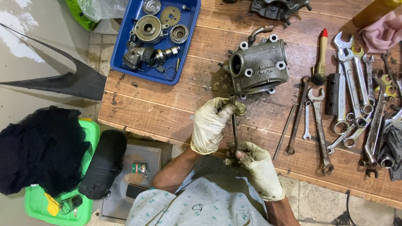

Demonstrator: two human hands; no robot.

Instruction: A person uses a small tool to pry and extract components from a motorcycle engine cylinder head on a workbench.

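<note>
Both hands wore grimy pale gloves. The left hand (210, 124) gripped the top of a thin dark metal rod (234, 125), held upright over the front edge of the worn plank tabletop (159, 109); the right hand (258, 167) pinched its lower end. Just beyond sat a ribbed grey cast-metal cylinder block (259, 65). Chrome wrenches (356, 100) lay scattered to the right, and a blue plastic tray (125, 42) of round greasy parts sat at the far left.

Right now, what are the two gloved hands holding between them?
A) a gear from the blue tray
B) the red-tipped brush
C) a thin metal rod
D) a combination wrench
C: the left hand and right hand hold a thin metal rod upright between them; the wrenches, brush and blue tray lie untouched.
</note>
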